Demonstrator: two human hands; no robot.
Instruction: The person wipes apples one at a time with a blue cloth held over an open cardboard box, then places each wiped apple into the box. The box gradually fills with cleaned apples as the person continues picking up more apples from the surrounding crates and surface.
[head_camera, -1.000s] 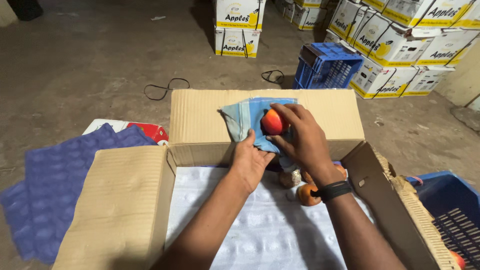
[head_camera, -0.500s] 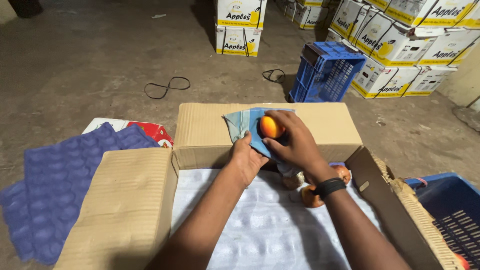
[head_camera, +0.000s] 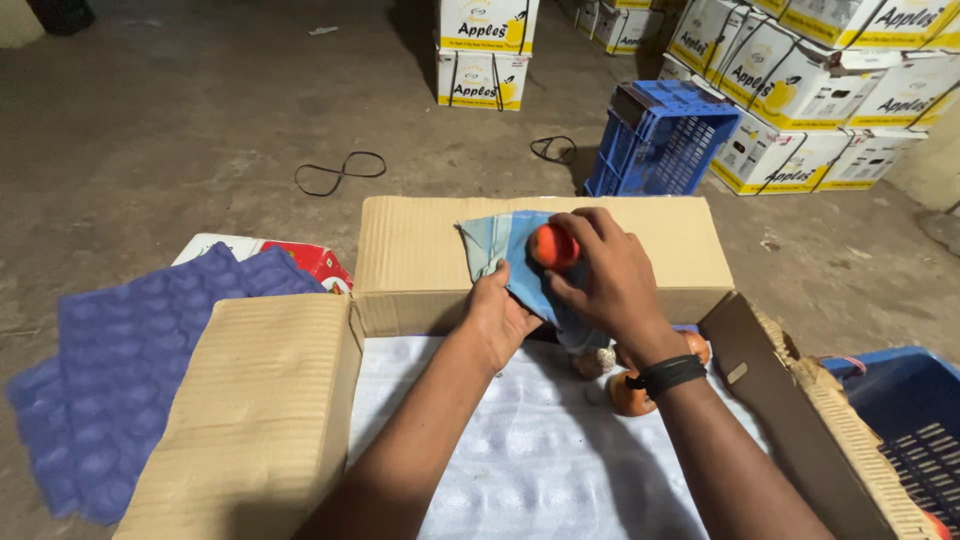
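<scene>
My right hand (head_camera: 607, 280) grips a red-orange apple (head_camera: 553, 246) above the far flap of an open cardboard box (head_camera: 410, 250). My left hand (head_camera: 499, 315) holds a light blue cloth (head_camera: 498, 240) under and against the apple. White foam sheeting (head_camera: 520, 450) lines the inside of the box. Two more apples (head_camera: 632, 395) lie on it just below my right wrist, partly hidden by my arm. A black band sits on my right wrist.
Purple moulded fruit trays (head_camera: 130, 370) lie on the floor at left, a red and white carton (head_camera: 300, 258) behind them. A blue crate (head_camera: 660, 140) and stacked white and yellow cartons (head_camera: 820, 90) stand at the back. Another blue crate (head_camera: 910, 430) is at right.
The view has shifted slightly. My hands stay over the far flap, and the apple has turned a little inside the cloth.
</scene>
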